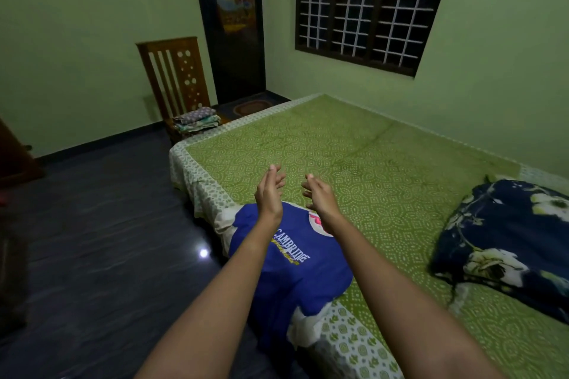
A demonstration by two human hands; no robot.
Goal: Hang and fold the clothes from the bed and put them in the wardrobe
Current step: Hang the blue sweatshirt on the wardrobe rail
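**Forearms [397,289] out over the bed edge: both grips empty above the blue T-shirt**

**1. Grip state**
- Left grip [269,194] and right grip [320,197]: raised side by side, palms turned toward each other, fingers loosely curved and apart. Nothing held in either.

**2. Hazards and causes**
- Slide to the floor [107,224]. Cause, as judged: the near part of the blue T-shirt [308,283] hangs over the bed edge, so a one-sided lift could let that weight drag the rest off.
- Bedsheet [354,144] caught along with the shirt. Cause: fingers closed too deep into the fabric.
- Second item lifted unintentionally. Cause: white-and-pink patch [320,223] at the shirt's far end, just under the right wrist. Cannot tell whether part of the shirt or a separate garment.
- Creased fold. Cause: shirt lying bunched rather than flat. Spread before folding.

**3. Position of the T-shirt relative to the grips**
- On the near left edge of the bed, print side up, "CAMBRIDGE" readable.
- Below both grips and nearer the camera, with the wrists above its far end and the fingertips beyond it, over bare bedsheet.
- No contact apparent.
- Well apart from the dark floral pillow [508,240] at right.
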